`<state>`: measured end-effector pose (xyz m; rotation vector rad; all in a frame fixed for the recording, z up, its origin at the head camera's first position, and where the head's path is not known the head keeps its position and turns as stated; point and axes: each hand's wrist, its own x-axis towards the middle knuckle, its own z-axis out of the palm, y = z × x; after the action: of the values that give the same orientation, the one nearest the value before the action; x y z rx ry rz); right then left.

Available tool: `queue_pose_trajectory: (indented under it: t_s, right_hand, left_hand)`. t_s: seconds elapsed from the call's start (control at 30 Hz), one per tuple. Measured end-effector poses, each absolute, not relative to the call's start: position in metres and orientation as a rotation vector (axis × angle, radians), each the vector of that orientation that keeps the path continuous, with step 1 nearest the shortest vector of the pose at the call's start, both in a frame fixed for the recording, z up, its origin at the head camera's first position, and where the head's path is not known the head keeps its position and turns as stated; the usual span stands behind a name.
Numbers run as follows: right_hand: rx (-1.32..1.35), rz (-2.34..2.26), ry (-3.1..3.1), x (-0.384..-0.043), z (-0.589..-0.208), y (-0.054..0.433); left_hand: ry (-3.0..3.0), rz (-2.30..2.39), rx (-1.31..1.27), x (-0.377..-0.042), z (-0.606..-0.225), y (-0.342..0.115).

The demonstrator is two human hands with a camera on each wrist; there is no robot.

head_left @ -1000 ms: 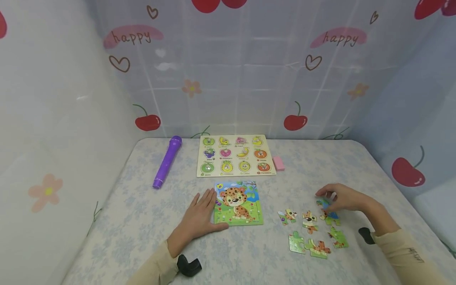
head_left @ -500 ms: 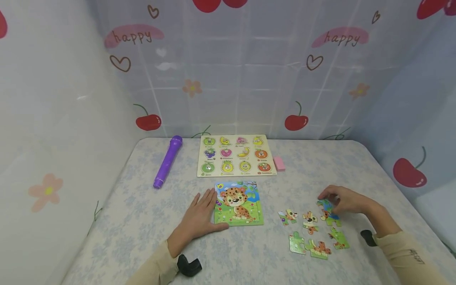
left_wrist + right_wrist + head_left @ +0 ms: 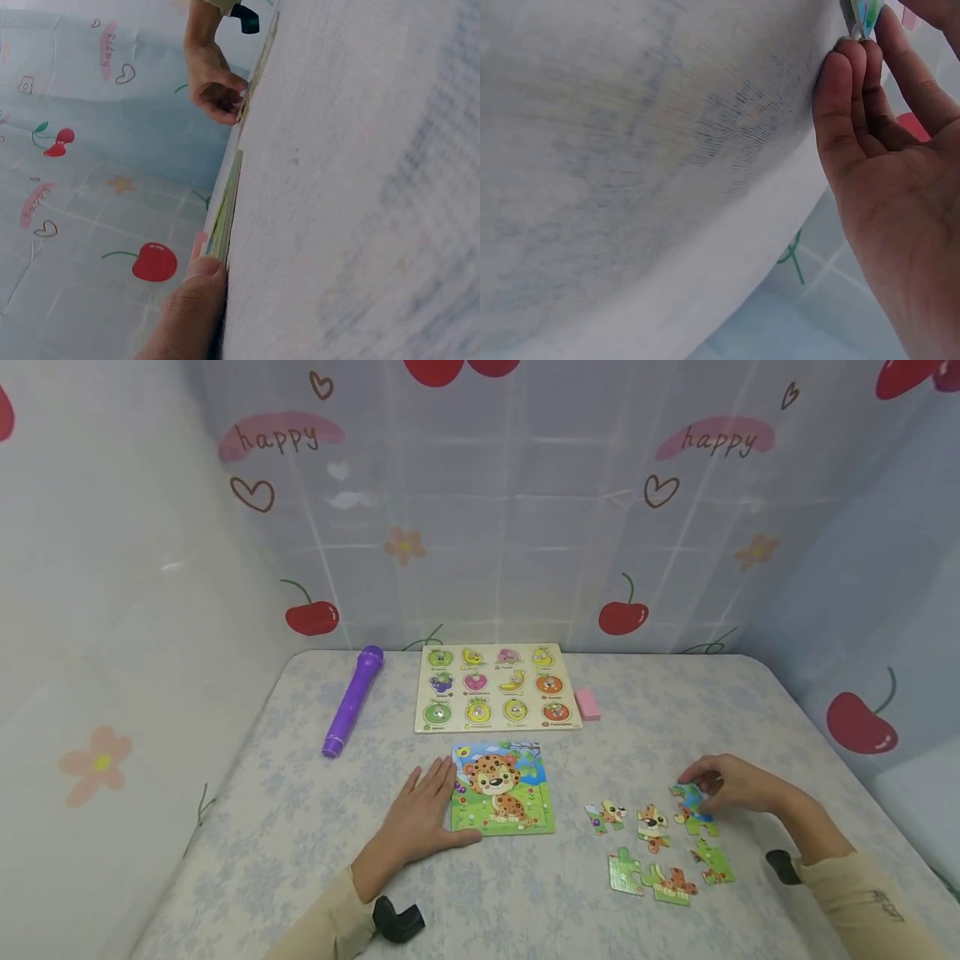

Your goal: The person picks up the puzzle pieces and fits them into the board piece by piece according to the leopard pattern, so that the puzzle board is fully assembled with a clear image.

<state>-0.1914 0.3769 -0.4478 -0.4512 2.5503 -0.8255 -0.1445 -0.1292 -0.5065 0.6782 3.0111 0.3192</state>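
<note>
My left hand point(image 3: 416, 818) lies with straight fingers along the left side of a square leopard picture puzzle point(image 3: 501, 789); its thumb point(image 3: 196, 289) touches the near edge. At the right of the table my right hand point(image 3: 738, 785) pinches a blue-and-green jigsaw piece point(image 3: 692, 797) between thumb and fingers. In the right wrist view a sliver of that piece point(image 3: 868, 13) shows at the curled fingertips. Several loose jigsaw pieces lie around it: a leopard-face piece point(image 3: 652, 827), a green corner piece point(image 3: 624, 871), a spotted-body piece point(image 3: 672, 887) and a green piece point(image 3: 716, 862).
A wooden fruit peg board point(image 3: 495, 689) lies at the back middle, with a pink block point(image 3: 587, 704) at its right edge. A purple toy microphone point(image 3: 352, 703) lies at the back left. Printed curtains point(image 3: 480, 527) surround the table on the far side and both flanks.
My right hand has shifted slightly right and toward the body, and the top of the blue jigsaw piece has moved a little with it. The left hand has stayed in place.
</note>
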Motion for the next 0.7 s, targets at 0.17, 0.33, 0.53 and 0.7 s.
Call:
queue_pose_trajectory:
  t_s: [0.17, 0.33, 0.53, 0.7]
  right_hand:
    - [-0.436, -0.899, 2.564, -0.185, -0.450, 0.378]
    - [-0.487, -0.956, 2.610, -0.179, -0.452, 0.378]
    - [-0.545, -0.982, 2.616, -0.175, -0.454, 0.380]
    - [-0.585, -0.986, 2.554, -0.174, -0.453, 0.383]
  left_hand:
    - [3.010, 0.326, 0.677, -0.145, -0.506, -0.129]
    - [3.010, 0.306, 0.673, -0.145, -0.507, -0.129]
    - [3.013, 0.319, 0.674, -0.146, -0.507, -0.129]
    - [3.010, 0.314, 0.677, -0.145, -0.507, -0.129]
